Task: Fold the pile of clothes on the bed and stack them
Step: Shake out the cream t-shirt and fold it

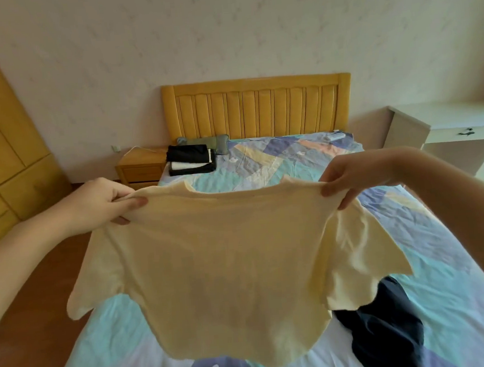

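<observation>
A pale yellow shirt [227, 265] hangs spread above the bed [444, 268], its shoulders pinched by the left hand [97, 203] and right hand [356, 177], each grip closed on fabric. Next, probably, laying it flat to fold. A folded stack [191, 159] sits near the headboard [258, 106]; a dark garment [385, 331], seemingly unfolded, lies on the bed below the shirt.

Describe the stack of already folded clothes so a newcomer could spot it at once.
Start at the wooden headboard and drop to the bed's far left corner, beside the nightstand. The folded stack sits there: neat black and white layers, unlike the loose dark garment lying near the person.
</observation>
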